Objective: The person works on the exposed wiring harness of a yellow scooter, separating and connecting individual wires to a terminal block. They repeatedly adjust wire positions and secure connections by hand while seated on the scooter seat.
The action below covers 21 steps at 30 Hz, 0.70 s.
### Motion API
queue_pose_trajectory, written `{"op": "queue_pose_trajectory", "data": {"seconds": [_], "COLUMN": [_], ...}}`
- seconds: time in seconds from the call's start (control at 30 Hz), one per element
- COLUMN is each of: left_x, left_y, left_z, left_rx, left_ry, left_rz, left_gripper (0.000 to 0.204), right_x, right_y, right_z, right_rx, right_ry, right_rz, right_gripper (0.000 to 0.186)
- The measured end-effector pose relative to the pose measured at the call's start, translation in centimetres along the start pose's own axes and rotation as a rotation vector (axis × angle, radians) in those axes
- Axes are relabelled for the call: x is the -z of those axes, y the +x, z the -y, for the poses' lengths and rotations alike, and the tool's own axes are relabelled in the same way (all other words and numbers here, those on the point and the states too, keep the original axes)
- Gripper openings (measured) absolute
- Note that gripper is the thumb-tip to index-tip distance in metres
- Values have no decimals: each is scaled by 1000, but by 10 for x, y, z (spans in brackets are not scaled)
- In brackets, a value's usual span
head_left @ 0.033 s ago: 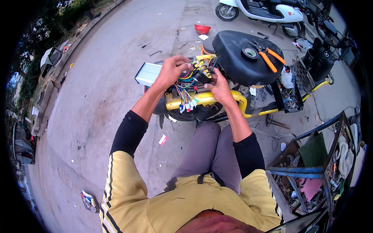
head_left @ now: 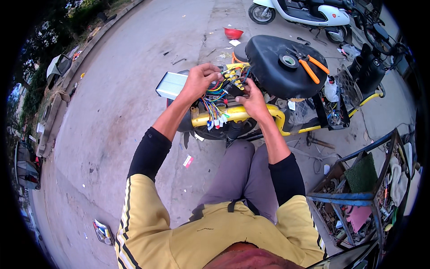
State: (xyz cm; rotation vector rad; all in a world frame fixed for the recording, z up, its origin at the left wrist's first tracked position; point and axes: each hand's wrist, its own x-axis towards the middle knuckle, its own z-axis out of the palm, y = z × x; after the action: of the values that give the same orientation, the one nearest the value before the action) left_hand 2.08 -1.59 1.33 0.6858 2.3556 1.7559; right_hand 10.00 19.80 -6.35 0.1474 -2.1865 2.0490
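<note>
My left hand (head_left: 201, 78) is closed on thin wires at a bundle with yellow-sleeved connectors (head_left: 233, 76) on a stripped scooter. My right hand (head_left: 252, 98) has its fingers curled round the same bundle from the right, beside a black connector piece. A silver finned box (head_left: 169, 83) lies just left of my hands. Coloured wires with small white plugs (head_left: 217, 121) hang over the yellow frame (head_left: 199, 119). Right of the bundle sits a black seat (head_left: 273, 80), with a tape roll (head_left: 288, 61) and orange-handled cutters (head_left: 310, 71) on it.
A white scooter (head_left: 295, 15) stands behind, near a red helmet-like bowl (head_left: 233, 33). A hammer (head_left: 320, 142) lies under the frame. A metal crate (head_left: 340, 197) of scrap is at lower right. A tray of small items (head_left: 103, 232) is at lower left; a kerb (head_left: 56, 116) runs along the left.
</note>
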Motion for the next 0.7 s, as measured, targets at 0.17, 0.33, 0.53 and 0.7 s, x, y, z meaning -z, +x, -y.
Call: {"op": "queue_pose_trajectory", "data": {"seconds": [0.17,0.33,0.53,0.7], "left_x": [-7,-8,-6,-8], "left_y": [8,10,13,13], "left_z": [4,2,3,0], "left_rx": [38,1,34,48], "left_ry": [76,7,29,44], "left_rz": [-20,14,-4,-18], "left_gripper": [24,22,17,14], "right_x": [-1,-1,-3,-2], "right_y": [0,-1,-2,-2], "right_z": [-5,-7,-4,-6], "right_rx": [10,31,21,18], "right_ry": [15,12,-32,-6], "right_rz": [-5,-18,-26,-29], "right_gripper": [67,66,67,69]}}
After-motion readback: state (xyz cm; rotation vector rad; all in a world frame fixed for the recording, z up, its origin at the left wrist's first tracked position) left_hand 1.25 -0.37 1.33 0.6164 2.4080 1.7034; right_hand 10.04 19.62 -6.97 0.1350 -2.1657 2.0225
